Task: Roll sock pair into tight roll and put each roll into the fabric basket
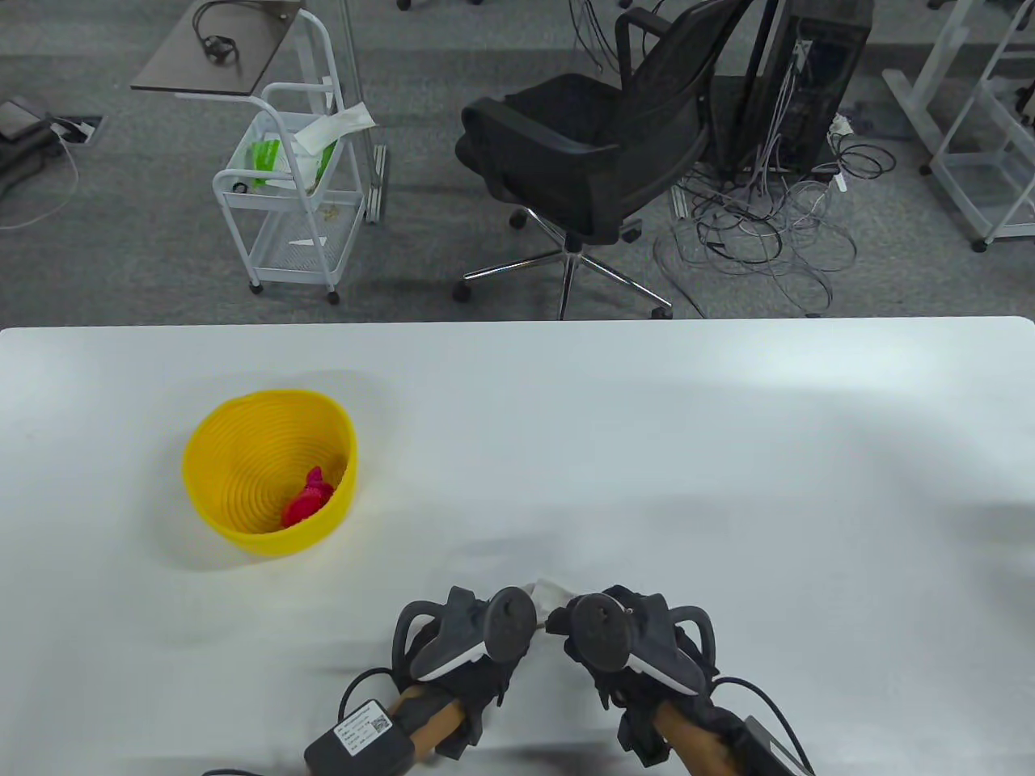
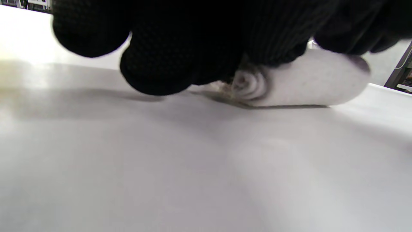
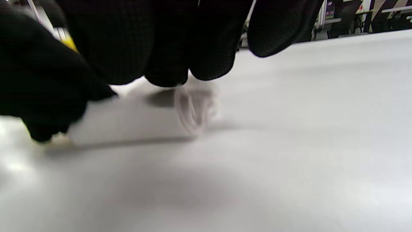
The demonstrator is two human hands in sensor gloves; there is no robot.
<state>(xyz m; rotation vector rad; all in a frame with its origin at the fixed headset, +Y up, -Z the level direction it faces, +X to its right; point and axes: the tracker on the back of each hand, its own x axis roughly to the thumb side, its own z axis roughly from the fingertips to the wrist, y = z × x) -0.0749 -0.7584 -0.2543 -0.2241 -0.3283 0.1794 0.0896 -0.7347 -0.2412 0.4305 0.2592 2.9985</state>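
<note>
A white sock pair [image 1: 551, 593] lies on the table near the front edge, partly rolled, mostly hidden under my two hands. My left hand [image 1: 505, 626] curls its fingers over the roll's left end; the left wrist view shows the spiral end of the sock roll [image 2: 251, 84] under the left hand [image 2: 193, 48]. My right hand [image 1: 586, 626] curls over the right end, with the right hand [image 3: 167, 45] pressing down on the white roll [image 3: 135, 122]. The yellow fabric basket [image 1: 226, 485] stands to the left and holds a red sock roll [image 1: 307, 501].
The white table [image 1: 728, 453] stretches wide to the right and behind the hands. A black office chair [image 1: 598, 153], a white trolley [image 1: 283, 194] and loose cables stand on the floor beyond the far edge.
</note>
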